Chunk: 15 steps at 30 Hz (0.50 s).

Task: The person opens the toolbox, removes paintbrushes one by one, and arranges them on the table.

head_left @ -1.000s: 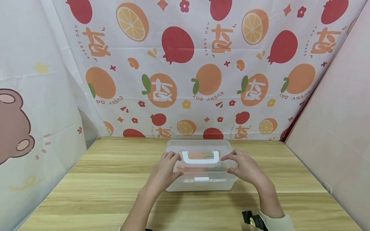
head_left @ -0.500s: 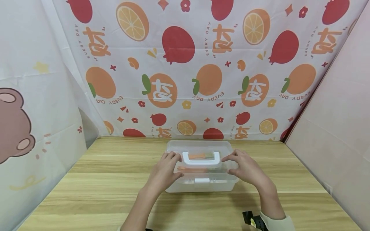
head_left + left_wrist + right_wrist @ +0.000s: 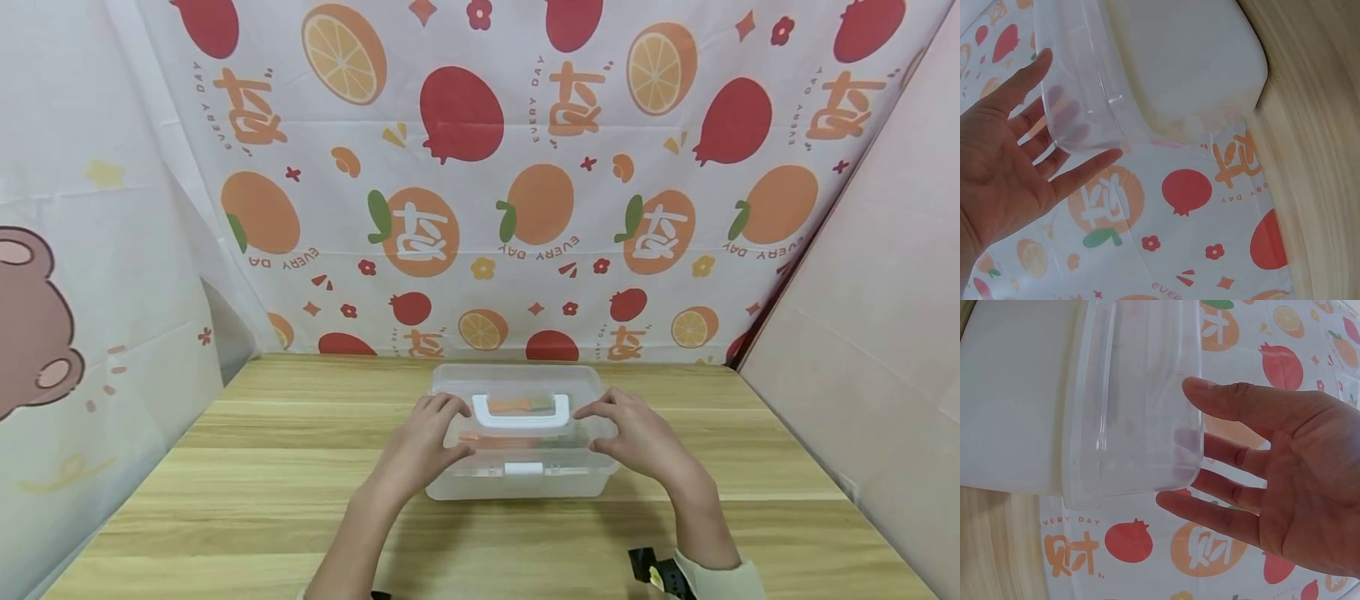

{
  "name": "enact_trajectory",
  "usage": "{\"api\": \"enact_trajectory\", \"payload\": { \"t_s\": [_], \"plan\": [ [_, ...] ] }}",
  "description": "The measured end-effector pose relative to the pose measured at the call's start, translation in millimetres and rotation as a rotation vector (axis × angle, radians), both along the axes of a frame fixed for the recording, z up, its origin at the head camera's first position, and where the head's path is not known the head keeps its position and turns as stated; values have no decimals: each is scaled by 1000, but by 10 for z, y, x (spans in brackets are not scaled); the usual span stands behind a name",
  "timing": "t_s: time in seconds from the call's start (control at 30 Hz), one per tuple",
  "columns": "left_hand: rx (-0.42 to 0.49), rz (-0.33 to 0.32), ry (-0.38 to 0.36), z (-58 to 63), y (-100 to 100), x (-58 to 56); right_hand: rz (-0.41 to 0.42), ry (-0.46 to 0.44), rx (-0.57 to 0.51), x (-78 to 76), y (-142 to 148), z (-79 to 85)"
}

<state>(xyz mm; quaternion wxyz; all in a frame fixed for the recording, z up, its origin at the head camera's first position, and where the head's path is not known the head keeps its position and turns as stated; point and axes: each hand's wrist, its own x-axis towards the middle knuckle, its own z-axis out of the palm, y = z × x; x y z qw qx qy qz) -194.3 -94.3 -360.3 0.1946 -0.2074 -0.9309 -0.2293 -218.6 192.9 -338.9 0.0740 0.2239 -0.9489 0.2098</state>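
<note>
A clear plastic storage box (image 3: 517,484) with a white carrying handle (image 3: 522,422) and a white front latch stands on the wooden table. Through its lid (image 3: 1072,37) I make out an orange-handled brush (image 3: 510,407) and another orange item (image 3: 498,440) below it. My left hand (image 3: 415,446) is at the lid's left side, fingers spread and gently bent, with fingertips at the clear wall. On the opposite side, my right hand (image 3: 637,433) holds a similar spread pose, its thumb and fingers at the lid's edge. Whether every fingertip touches is unclear.
The wooden tabletop (image 3: 262,500) extends around the box. A fruit-print cloth (image 3: 480,208) hangs just behind it, with pale cloth walls on the left (image 3: 135,275) and right (image 3: 877,333). A black strap (image 3: 671,575) is at the right wrist.
The left forearm and wrist have shifted slightly to the left. The right hand and the box look almost the same throughout.
</note>
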Motion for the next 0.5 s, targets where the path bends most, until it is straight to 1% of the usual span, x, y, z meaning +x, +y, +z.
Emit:
{"api": "enact_trajectory", "payload": {
  "t_s": [0.13, 0.5],
  "plan": [
    [21, -4, -40, 1, -40, -48, -6, -6, -7, -23, -6, -14],
    [85, -59, -162, -26, -144, -185, 8, 15, -12, -98, -31, -26]
  ]
}}
